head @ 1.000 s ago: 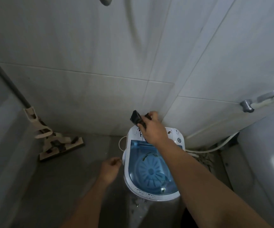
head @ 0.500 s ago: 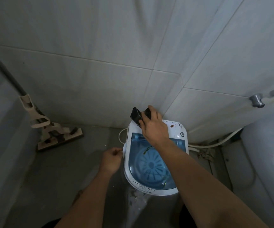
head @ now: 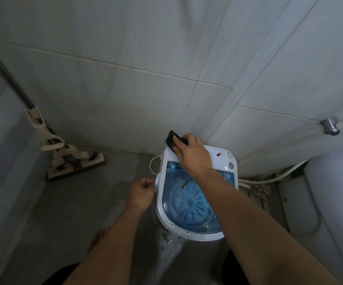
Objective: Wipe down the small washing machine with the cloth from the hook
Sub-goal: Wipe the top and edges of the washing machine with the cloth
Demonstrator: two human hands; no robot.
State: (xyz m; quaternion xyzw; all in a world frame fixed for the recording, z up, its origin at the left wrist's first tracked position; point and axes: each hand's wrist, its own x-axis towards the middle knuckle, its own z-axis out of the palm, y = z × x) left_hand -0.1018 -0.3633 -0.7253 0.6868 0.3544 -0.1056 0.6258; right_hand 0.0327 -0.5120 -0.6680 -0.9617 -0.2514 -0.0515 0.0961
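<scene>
The cloth, dark and bunched, is half hidden under the right hand, whose fingers close over it and press it on the back left corner of the small washing machine. That forearm covers part of the blue lid. The left hand is curled at the machine's left rim; whether it grips the rim I cannot tell. The washer stands on the floor in the tiled corner, a mop leaning well to its left.
</scene>
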